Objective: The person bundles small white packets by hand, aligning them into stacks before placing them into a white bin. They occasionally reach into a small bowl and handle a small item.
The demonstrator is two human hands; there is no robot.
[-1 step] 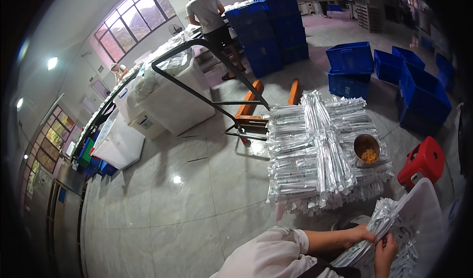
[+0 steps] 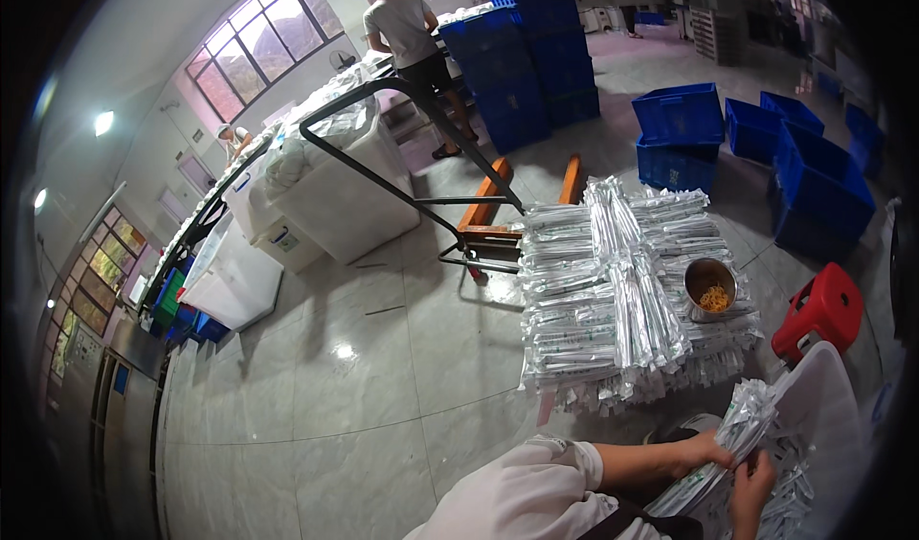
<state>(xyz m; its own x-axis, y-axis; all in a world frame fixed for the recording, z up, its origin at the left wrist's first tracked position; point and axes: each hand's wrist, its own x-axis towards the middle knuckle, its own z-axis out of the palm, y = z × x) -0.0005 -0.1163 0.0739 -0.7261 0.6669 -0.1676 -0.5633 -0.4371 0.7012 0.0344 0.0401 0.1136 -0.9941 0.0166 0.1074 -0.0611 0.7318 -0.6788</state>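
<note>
At the lower right, my left hand (image 2: 706, 452) is closed round a bundle of long, slim, clear-wrapped packets (image 2: 747, 416). My right hand (image 2: 753, 490) is closed at the bundle's near side, its fingertips against the wrappers; anything else in its fingers is too small to make out. The bundle slants over a translucent white bin (image 2: 831, 396), which holds more loose packets (image 2: 790, 487). Just beyond my hands is a large stack of similar bundles (image 2: 574, 320), some laid crosswise on top. A metal cup (image 2: 702, 277) with yellow rubber bands (image 2: 715, 298) rests on the stack.
A red plastic stool (image 2: 825, 310) stands right of the stack. Behind are an orange pallet truck (image 2: 479, 216) with a black handle frame, blue crates (image 2: 678, 114) and large white bins (image 2: 345, 195). Another person (image 2: 402, 28) stands at a long table, back turned.
</note>
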